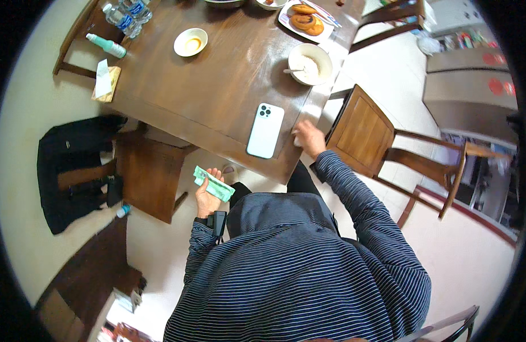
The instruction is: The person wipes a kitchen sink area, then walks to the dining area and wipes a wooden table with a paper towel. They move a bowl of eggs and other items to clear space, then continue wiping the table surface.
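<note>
My left hand holds a flat green-and-white packet in front of the table's near edge, thumb on top. At the right edge of the wooden table, my right hand is curled, with a bit of something white under its fingers; what it is cannot be told. A smartphone with a pale back lies just left of that hand, camera side up. Beyond it stands a white bowl of pale food with a spoon in it. Further left is a small bowl with a little yellow-brown liquid.
A plate of round fried cakes lies at the far right. Water bottles, a green bottle and a tissue box line the left side. Wooden chairs stand right and left, the left one bearing a black garment.
</note>
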Demonstrator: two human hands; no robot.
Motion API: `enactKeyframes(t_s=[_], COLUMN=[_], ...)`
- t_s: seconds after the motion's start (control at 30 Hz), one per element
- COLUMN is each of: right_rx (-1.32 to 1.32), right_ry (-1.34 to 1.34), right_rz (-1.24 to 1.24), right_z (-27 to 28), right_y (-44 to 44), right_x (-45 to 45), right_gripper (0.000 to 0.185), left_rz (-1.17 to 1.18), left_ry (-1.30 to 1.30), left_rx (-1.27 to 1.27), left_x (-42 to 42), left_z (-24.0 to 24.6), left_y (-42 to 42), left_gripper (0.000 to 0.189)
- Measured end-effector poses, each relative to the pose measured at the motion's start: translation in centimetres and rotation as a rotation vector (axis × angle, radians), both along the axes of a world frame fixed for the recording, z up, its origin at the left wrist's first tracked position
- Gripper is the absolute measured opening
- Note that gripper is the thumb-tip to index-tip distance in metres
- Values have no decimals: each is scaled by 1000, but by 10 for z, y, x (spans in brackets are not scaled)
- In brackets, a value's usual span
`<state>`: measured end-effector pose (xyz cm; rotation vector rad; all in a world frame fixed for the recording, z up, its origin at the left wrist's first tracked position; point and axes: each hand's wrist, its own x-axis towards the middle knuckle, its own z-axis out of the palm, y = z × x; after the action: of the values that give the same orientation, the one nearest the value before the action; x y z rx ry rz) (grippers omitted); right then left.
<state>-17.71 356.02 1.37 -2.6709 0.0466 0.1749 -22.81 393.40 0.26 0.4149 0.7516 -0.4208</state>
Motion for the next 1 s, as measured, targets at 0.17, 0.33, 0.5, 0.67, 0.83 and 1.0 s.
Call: enactKeyframes(t_s=[0.17,0.33,0.5,0.67,0.83,1.0], right_rx=[106,169,130,-18,-154,40], right_ry=[5,-133,-6,-250,-209,-173], right_rz=[421,369,612,742,703,675], right_z=[-27,-28,-24,-26,-31,-34], right_y=[-42,-54,-50,-82,-128,-157], right_x=[40,79,48,51,89,115], right_gripper=[13,14,34,37,25,21], left_rz=[206,312,386,365,340,380], left_ry=[53,66,85,-57,-86,-96], left_rx=[121,106,150,123,150,185], left_x=[-31,-52,-66,-64,-54,-31], left_z=[44,70,80,80,83,101], left_y=[-92,-171,-207,-217,-222,-235], left_gripper=[31,32,32,32,33,30])
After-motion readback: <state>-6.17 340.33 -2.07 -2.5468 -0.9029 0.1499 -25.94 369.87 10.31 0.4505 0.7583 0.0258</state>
